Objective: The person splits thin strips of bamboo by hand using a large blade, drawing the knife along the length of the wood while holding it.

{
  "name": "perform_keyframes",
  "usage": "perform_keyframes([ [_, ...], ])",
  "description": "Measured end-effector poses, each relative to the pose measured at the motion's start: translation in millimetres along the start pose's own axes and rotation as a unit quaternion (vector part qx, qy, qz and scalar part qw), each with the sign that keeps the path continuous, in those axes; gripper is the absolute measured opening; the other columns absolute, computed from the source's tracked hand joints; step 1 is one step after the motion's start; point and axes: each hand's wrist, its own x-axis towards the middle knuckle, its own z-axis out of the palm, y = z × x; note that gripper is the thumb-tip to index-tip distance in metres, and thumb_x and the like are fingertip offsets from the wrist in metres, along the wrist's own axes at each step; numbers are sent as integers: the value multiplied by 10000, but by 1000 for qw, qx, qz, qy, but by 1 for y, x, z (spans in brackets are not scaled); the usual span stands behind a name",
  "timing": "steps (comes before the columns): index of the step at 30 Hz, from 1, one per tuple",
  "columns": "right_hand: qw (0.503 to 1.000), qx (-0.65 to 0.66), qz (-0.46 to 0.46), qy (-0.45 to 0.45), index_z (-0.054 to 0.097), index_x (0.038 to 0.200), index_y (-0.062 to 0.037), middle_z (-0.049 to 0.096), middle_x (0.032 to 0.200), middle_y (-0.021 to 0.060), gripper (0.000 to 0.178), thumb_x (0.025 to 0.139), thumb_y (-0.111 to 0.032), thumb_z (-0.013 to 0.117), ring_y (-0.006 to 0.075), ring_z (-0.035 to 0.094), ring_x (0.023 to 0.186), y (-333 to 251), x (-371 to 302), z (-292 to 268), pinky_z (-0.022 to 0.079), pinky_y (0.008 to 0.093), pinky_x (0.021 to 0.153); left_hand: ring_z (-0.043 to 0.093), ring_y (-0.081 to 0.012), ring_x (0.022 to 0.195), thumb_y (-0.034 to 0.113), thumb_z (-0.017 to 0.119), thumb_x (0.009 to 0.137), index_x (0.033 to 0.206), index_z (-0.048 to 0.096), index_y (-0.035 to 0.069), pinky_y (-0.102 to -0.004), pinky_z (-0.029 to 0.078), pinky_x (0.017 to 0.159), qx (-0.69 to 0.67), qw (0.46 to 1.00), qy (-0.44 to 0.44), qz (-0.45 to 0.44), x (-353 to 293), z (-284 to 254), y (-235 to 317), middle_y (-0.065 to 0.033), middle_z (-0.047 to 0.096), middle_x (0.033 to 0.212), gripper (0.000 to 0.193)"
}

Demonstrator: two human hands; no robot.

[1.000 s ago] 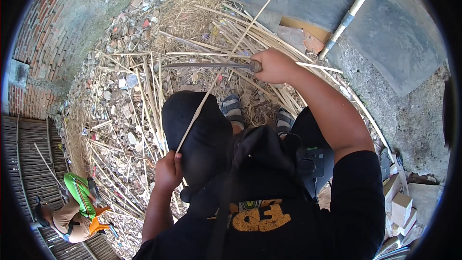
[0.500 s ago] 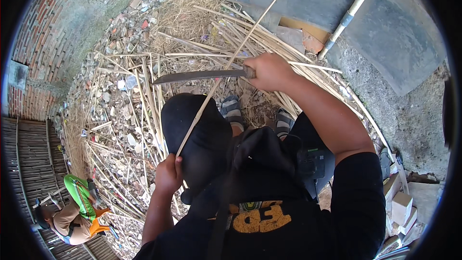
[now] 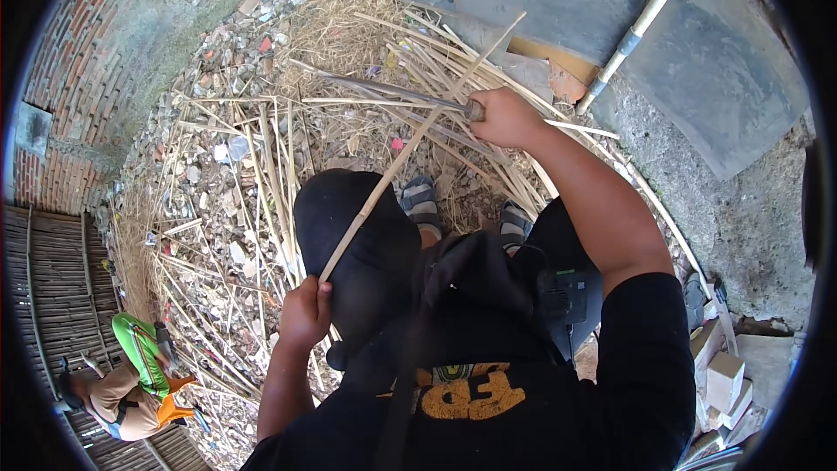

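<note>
My left hand (image 3: 305, 312) is closed on the lower end of a long, narrow bamboo strip (image 3: 373, 195). The strip slants up and away to the right, passing over my bent left knee (image 3: 349, 201) in dark trousers. My right hand (image 3: 507, 119) is wrapped round the handle of a machete (image 3: 410, 94), whose blade points to the far left. Blade and strip cross near the handle; whether the edge touches the strip, I cannot tell. Both sandalled feet (image 3: 421, 199) stand on the rubble between my knees.
Many bamboo strips (image 3: 270, 183) lie across the stony, littered ground, with dry straw (image 3: 340, 26) beyond. Grey panels and a pale pole (image 3: 636, 30) lean at the right wall. Another person (image 3: 131, 388) sits at the lower left. Blocks (image 3: 725, 381) are stacked lower right.
My right hand has moved a little farther away and right with the machete, and its blade now tilts toward the far left. The bamboo strip's far end has dropped nearer; my left hand stays put.
</note>
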Motion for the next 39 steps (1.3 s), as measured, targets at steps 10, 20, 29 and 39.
perform_keyframes([
  [10,998,67,-12,12,677,978,-86,669,741,182,273,734,-204,715,358,680,746,6,0,6,537,474,712,513,-492,574,268,489,1045,759,457,15,-516,376,525,-41,999,-23,-2,4,-3,-4,-242,501,590,383],
  [20,999,-20,-43,-2,693,1023,-106,714,916,154,272,766,-194,678,335,693,878,5,-2,-14,558,457,786,524,-491,594,300,489,1044,749,471,10,-500,383,528,-30,999,-36,-12,2,-6,-4,-246,508,594,414],
  [29,989,-85,-107,62,654,921,-70,668,799,180,232,721,-174,708,399,657,799,-18,-19,-18,525,486,722,551,-485,639,288,493,1031,784,504,10,-505,419,571,-57,998,-24,-14,-4,-15,-3,-244,528,625,372],
  [39,980,-82,-143,109,636,876,-94,657,767,148,210,694,-145,726,371,661,785,-6,-23,-24,522,479,695,584,-453,612,265,520,1023,816,544,12,-472,446,560,-100,994,-8,-43,-17,-18,-9,-218,554,622,327],
])
